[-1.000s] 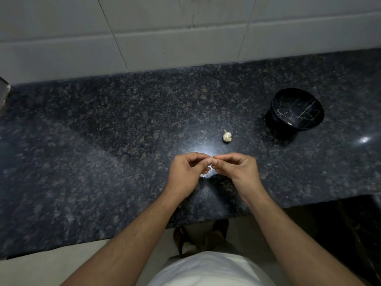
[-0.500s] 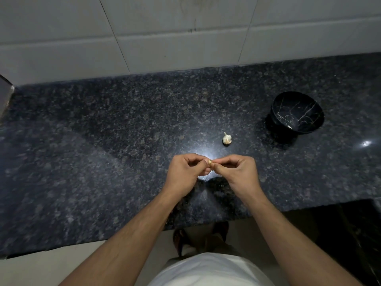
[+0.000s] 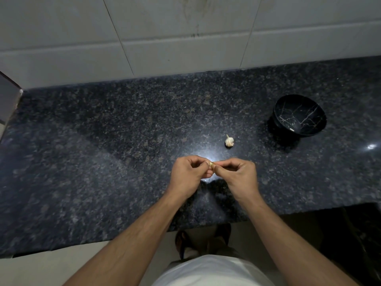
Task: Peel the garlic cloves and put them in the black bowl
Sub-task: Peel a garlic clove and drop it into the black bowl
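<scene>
At 9 o'clock, frame edge, a grey box corner [image 3: 8, 104] is seen against the tiled wall [image 3: 165, 38]. Dark speckled granite counter [image 3: 103, 151] spans the view. Near centre, the left hand [image 3: 188, 175] is held above the counter w/ fingers curled, a small garlic clove [image 3: 211, 164] pinched at its tips. The same clove is pinched from the other side by the right hand [image 3: 239, 176], fingers curled too; both hands touch at the clove. At 12 o'clock from the hands, near but apart, a garlic bulb [image 3: 229, 141] lies on the counter. At 2 o'clock, well apart, the black bowl [image 3: 299, 116] w/ white veining is set upright; contents can't be told.
</scene>
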